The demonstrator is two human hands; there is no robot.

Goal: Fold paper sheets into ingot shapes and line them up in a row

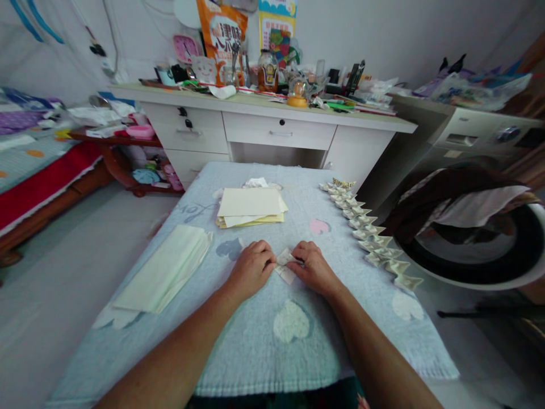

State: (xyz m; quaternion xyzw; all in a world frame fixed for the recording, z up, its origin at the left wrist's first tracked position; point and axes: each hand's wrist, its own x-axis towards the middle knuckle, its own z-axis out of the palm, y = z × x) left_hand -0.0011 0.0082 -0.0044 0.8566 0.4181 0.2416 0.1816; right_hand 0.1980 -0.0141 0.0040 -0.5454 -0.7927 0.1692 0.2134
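Note:
A small folded piece of paper lies near the middle of the cloth-covered table. My left hand pinches its left side, fingers closed. On its right side my right hand grips the paper with thumb and fingertips. Parts of the folds are hidden by my fingers. Beyond my hands rests a stack of cream and yellow paper sheets. To the left lies a long pile of pale green paper. Several folded paper boats stand in a row along the right side.
Behind the table stands a white desk crowded with jars, a bag and a pink clock. At the right is a washing machine with its door open and clothes hanging out. A bed stands at the left.

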